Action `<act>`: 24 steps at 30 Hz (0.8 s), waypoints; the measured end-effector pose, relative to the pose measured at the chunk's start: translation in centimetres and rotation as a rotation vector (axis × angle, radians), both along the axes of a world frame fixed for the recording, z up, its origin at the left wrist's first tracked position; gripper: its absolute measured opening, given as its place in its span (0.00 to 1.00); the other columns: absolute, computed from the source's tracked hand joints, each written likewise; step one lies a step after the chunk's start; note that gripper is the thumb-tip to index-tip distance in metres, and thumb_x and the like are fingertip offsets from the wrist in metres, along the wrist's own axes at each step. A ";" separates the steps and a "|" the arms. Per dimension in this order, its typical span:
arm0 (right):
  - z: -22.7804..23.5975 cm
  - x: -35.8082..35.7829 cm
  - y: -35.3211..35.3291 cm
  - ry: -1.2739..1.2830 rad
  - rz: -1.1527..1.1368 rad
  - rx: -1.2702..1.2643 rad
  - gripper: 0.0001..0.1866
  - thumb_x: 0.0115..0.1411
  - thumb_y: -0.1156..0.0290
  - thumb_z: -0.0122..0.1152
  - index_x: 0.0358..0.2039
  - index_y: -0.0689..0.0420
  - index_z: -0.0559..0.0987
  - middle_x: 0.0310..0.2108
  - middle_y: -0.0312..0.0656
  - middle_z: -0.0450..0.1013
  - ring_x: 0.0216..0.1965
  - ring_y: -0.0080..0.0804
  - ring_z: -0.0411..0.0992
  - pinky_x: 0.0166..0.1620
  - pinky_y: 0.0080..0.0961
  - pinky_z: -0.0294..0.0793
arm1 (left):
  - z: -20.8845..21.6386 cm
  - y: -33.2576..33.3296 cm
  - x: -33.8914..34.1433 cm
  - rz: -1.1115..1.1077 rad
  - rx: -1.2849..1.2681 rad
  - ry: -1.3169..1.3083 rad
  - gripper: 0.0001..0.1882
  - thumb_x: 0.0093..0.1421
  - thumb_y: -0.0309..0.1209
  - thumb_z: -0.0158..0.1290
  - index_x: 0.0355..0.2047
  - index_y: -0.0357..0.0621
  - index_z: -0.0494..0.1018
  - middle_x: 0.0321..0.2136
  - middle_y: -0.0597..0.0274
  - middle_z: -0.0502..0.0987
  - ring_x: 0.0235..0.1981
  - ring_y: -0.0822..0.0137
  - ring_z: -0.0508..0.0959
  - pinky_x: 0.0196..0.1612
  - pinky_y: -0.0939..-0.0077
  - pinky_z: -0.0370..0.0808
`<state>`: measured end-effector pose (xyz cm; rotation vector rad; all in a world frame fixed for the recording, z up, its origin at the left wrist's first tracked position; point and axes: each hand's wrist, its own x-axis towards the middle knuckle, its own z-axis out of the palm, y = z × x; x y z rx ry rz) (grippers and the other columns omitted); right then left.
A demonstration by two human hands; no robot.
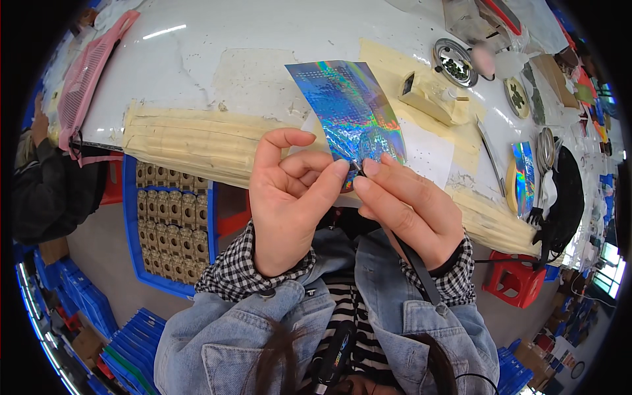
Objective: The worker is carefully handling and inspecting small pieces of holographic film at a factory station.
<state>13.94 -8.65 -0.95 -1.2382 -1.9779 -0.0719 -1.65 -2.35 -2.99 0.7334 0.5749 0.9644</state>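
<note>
A shiny holographic sheet (pixel 359 105) with rows of small marks stands tilted above the table's near edge. My left hand (pixel 289 197) is closed, thumb and index finger pinching at the sheet's lower end, the other fingers curled. Its fingertips nearly meet those of my right hand (pixel 418 210), whose thumb and fingers are pressed together. From under the right palm runs a long flat dark tool (pixel 418 270) that looks like tweezers; its middle is hidden by the hand. Between the two hands' fingertips a small dark tip or piece shows, too small to make out.
White paper (pixel 431 155) lies beneath the sheet. Rightward are a cream block-shaped holder (pixel 431 99), a round dish of dark bits (pixel 454 64), a metal tool (pixel 490 158) and a tape roll (pixel 517 178). A blue crate (pixel 135 230) of brownish parts stands lower left; a red stool (pixel 513 280) lower right.
</note>
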 end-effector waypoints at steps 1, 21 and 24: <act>0.0 0.0 0.0 -0.009 0.004 0.007 0.18 0.46 0.77 0.66 0.40 0.65 0.78 0.37 0.49 0.74 0.36 0.41 0.77 0.42 0.35 0.79 | 0.0 0.0 0.0 -0.002 -0.002 -0.003 0.21 0.57 0.13 0.50 0.47 0.37 0.56 0.33 0.53 0.77 0.36 0.70 0.78 0.40 0.79 0.77; 0.0 0.2 -0.1 0.059 0.009 -0.021 0.19 0.46 0.76 0.67 0.41 0.64 0.78 0.37 0.48 0.74 0.38 0.40 0.77 0.44 0.35 0.79 | -0.1 0.0 0.0 0.004 0.017 0.036 0.21 0.57 0.14 0.51 0.47 0.37 0.56 0.32 0.56 0.77 0.35 0.72 0.77 0.39 0.82 0.76; -0.2 0.3 -0.2 0.084 0.015 -0.031 0.19 0.46 0.76 0.67 0.41 0.63 0.79 0.38 0.47 0.75 0.39 0.40 0.76 0.45 0.35 0.79 | 0.0 -0.1 0.0 0.005 0.007 0.043 0.21 0.57 0.14 0.51 0.47 0.37 0.56 0.32 0.56 0.77 0.35 0.72 0.78 0.38 0.83 0.75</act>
